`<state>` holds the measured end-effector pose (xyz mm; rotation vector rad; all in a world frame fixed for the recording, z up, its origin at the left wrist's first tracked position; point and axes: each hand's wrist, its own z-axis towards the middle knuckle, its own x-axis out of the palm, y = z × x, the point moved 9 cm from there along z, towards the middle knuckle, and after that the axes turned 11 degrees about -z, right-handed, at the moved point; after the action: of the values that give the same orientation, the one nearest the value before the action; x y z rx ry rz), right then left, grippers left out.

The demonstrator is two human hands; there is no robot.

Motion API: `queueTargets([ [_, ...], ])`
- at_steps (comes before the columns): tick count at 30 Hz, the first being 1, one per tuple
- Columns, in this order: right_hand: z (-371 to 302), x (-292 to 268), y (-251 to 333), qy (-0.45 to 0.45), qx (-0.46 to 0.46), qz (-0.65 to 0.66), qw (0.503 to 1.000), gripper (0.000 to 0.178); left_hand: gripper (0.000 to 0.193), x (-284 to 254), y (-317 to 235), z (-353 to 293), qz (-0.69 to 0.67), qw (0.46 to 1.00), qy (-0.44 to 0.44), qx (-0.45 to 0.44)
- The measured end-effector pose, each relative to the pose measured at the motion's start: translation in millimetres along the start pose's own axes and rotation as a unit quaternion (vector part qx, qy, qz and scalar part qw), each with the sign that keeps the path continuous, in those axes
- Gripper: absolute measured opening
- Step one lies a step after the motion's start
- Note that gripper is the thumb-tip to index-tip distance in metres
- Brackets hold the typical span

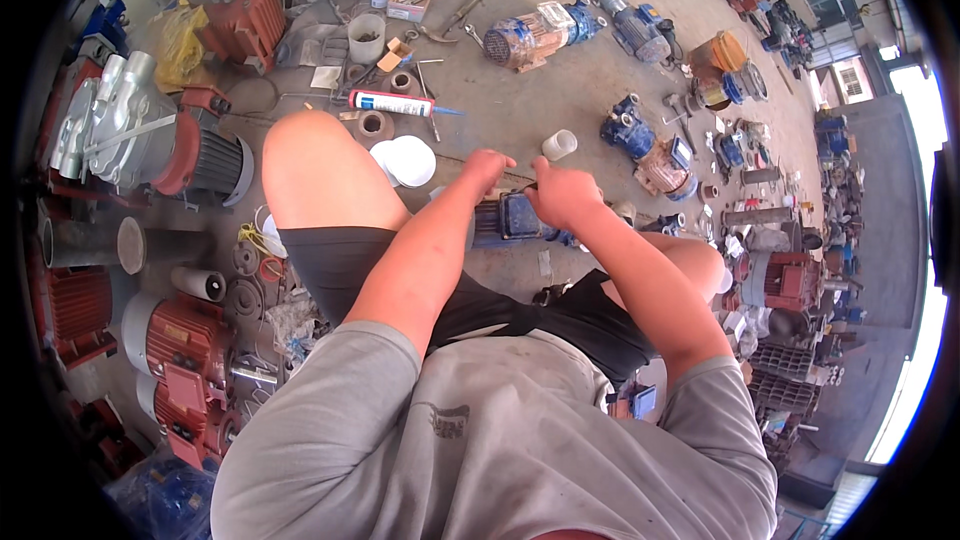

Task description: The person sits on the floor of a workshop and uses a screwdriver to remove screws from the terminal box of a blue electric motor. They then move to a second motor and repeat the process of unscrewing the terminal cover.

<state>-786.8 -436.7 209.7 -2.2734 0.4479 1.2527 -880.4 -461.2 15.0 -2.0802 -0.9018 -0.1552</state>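
Over a small blue electric motor [522, 216] on the floor between my knees, my two hands work close together. My left hand [484, 173] is closed, its fingertips pointing right. My right hand [566, 197] is curled into a grip just above the motor's right part. A thin dark strand [517, 179] runs between the fingers of both hands; its exact kind is too small to tell. Just beyond my right hand stands a small white cup [559, 145]. White round lids or tubs [408, 160] lie left of my left hand.
A sealant cartridge [392, 103] with a blue nozzle lies ahead of my left knee, near metal rings [372, 125]. Farther off are a hammer [440, 34], a box of small parts [409, 0] and blue motors [530, 38]. Red motors [185, 335] crowd the left; metal parts line the right.
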Motion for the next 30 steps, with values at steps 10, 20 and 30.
queueTargets([
  [10, 8, 8, 1, -0.023, 0.001, 0.04, 0.999, 0.044, 0.026, 0, 1, 2, 0.023, 1.0, -0.007, 0.011],
  [20, 2, 1, -3, -0.08, -0.032, 0.008, 0.996, 0.045, 0.032, 3, -3, -4, 0.06, 0.998, -0.006, 0.012],
  [30, 0, 1, -2, -0.062, -0.022, 0.016, 0.998, 0.042, 0.031, 7, -6, -7, 0.081, 0.997, -0.003, 0.018],
])
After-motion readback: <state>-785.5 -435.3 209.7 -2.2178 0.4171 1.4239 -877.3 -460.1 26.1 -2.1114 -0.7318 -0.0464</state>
